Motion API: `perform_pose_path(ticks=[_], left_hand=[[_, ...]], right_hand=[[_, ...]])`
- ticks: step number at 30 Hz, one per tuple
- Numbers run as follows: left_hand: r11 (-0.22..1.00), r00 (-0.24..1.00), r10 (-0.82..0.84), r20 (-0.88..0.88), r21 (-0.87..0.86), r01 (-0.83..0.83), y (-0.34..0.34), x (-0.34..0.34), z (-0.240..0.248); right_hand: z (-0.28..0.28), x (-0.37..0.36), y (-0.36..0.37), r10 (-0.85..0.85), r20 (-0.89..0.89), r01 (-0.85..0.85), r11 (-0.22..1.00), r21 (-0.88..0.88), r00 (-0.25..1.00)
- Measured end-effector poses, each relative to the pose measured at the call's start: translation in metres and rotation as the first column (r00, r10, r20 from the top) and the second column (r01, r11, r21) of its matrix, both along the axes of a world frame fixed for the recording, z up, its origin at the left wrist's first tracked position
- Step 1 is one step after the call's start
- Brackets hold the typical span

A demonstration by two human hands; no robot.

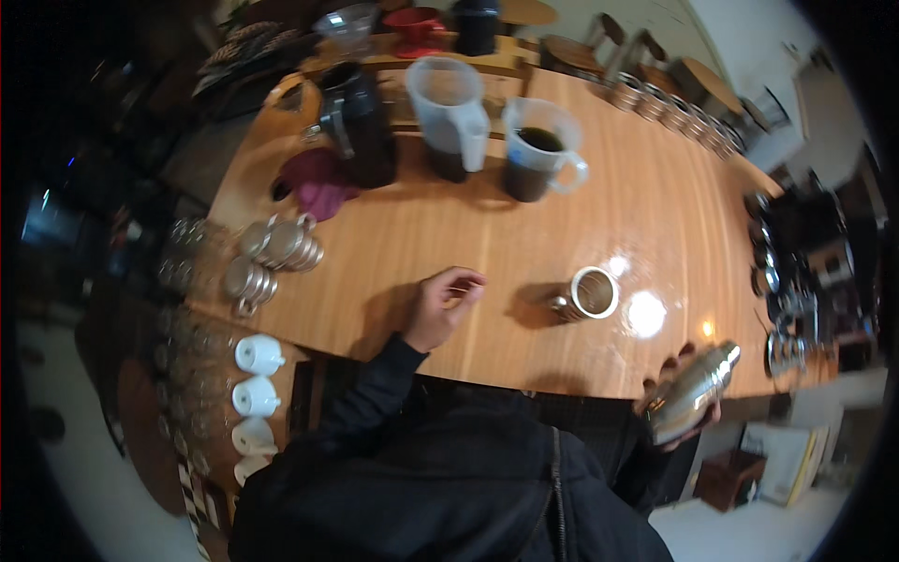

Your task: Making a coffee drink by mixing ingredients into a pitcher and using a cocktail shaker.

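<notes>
My right hand (710,421) is wrapped round a shiny metal cocktail shaker (691,395), held tilted by the counter's front edge at the right. Its narrow end points up and to the right. My left hand (442,307) hovers near the front middle of the counter, loosely curled and holding nothing, with a gap between thumb and fingers. Between my hands stands a metal mug (573,298) with a pale rim, its handle to the left. What the mug holds is hard to make out.
Behind stand a clear plastic jug (543,155) of dark liquid, a taller jug (446,108) and a black canister (361,126). A maroon cloth (318,183) and stacked metal mugs (281,244) sit left. White cups (257,354) line the lower left; more metal mugs (674,112) stand far right.
</notes>
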State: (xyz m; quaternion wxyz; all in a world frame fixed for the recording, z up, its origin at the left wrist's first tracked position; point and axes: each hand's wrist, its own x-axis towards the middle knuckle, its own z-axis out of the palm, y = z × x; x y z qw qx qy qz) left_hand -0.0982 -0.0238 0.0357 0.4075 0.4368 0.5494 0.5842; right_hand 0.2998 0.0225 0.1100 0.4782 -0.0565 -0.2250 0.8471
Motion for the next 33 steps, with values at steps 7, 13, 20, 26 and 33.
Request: perform_pose_path(ticks=[7, 13, 20, 26, 33], left_hand=[[0.998, 0.995, 0.061, -0.076, 0.012, -0.060, -0.019, 0.004, 0.006], [0.993, 0.991, 0.113, -0.073, 0.025, -0.111, -0.018, 0.012, 0.003], [0.990, 0.990, 0.138, -0.016, -0.006, -0.138, -0.016, 0.026, -0.001], [0.986, 0.986, 0.167, -0.014, 0.016, -0.167, -0.021, 0.038, 0.001], [0.980, 0.981, 0.193, -0.034, -0.036, -0.194, -0.010, 0.053, 0.013]], right_hand=[[-0.026, -0.012, 0.011, -0.746, 0.596, 0.383, 0.665, 0.641, 0.296], [-0.022, -0.015, 0.021, -0.626, 0.530, 0.065, 0.678, 0.732, 0.572], [-0.018, -0.024, 0.022, -0.319, 0.410, 0.311, 0.946, 0.089, 0.855], [-0.028, -0.004, 0.043, -0.809, 0.479, 0.077, 0.532, 0.843, 0.341], [-0.026, 0.008, 0.044, -0.778, 0.464, -0.151, 0.444, 0.883, 0.423]])
